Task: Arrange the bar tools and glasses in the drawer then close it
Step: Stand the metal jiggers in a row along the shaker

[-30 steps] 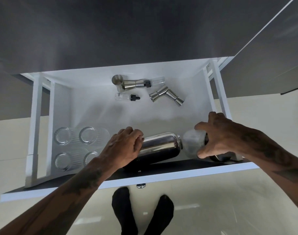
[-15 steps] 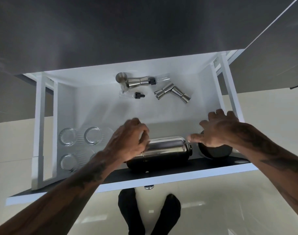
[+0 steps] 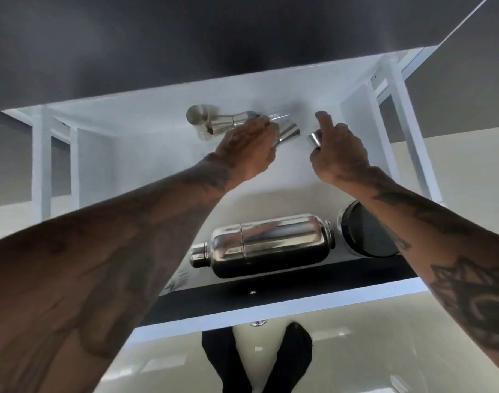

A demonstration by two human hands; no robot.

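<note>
Open white drawer (image 3: 163,143) seen from above, with both hands reaching to its far end, where the small bar tools lie. The left hand (image 3: 248,148) is curled over one steel measuring cup (image 3: 288,131), fingers closed about its near end; the right hand (image 3: 337,154) pinches the end of a second steel cup (image 3: 314,140) between thumb and fingers, with the forefinger raised. A third measuring cup (image 3: 214,123) lies on its side just beyond the left hand, against the back wall. Near the front panel, the cocktail shaker (image 3: 268,245) lies on its side, and a dark round container (image 3: 367,234) sits just to its right; both appear already placed. The glasses are hidden behind the left forearm. The step in hand appears to be the tidying of the small tools at the back. The next move probably calls for laying these cups in a neat row clear of the shaker, then withdrawing both hands before the drawer is pushed shut.
</note>
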